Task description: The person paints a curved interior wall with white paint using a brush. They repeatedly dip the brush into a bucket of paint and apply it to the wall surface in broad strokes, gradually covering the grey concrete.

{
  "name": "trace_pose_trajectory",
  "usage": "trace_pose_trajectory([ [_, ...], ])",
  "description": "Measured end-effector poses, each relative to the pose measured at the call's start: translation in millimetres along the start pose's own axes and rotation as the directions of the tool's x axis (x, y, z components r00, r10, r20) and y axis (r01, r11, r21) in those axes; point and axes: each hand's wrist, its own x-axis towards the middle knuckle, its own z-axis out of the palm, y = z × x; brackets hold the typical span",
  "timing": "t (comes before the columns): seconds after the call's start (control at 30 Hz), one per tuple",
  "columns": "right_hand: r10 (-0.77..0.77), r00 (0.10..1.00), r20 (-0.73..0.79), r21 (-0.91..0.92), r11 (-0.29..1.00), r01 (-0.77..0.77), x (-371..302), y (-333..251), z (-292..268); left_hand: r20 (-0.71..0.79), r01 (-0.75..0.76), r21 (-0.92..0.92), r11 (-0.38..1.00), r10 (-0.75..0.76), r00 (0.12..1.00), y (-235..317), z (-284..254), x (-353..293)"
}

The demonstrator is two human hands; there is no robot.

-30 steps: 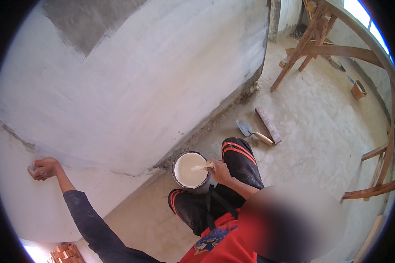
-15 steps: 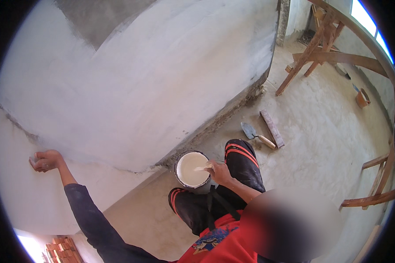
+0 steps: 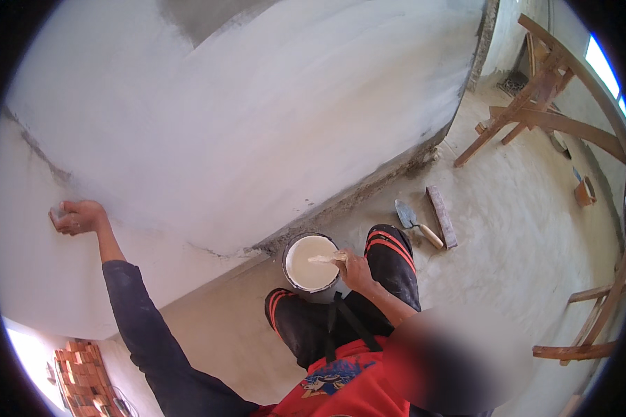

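Note:
My left hand [image 3: 78,217] is stretched out to the left against the pale plastered wall [image 3: 257,132]. Its fingers are curled round a small greyish thing, mostly hidden. Between my knees stands a dark bucket [image 3: 286,276] holding creamy white liquid [image 3: 302,272]. Over its right rim reaches my right hand [image 3: 357,271], closed on a short white-coated stick [image 3: 323,258] that slants across the liquid. Whether the tip is dipped in I cannot tell.
Right of my knee, a pointing trowel [image 3: 419,224] with a wooden handle lies on the floor beside a long narrow block [image 3: 442,217]. Wooden trestles [image 3: 515,115] stand to the far right, near an orange-brown pot [image 3: 585,192]. Stacked bricks [image 3: 83,379] show at lower left.
The whole view has turned a little, so wall and floor things sit differently in the picture. More of the white-coated stick shows over the bucket. Both hands keep their grips.

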Motion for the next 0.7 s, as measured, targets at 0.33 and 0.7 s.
trace_pose_trajectory([
  [0.33, 0.057, 0.997, 0.052, -0.063, 0.997, -0.054, 3, 12, 12, -0.021, -0.039, 0.003, 0.999, 0.039, 0.999, -12, 3, 5],
  [0.7, 0.427, 0.9, -0.083, 0.662, 0.699, -0.27, 16, 32, 16, -0.035, 0.001, -0.108, 0.994, -0.005, 0.999, -2, 4, 0],
])
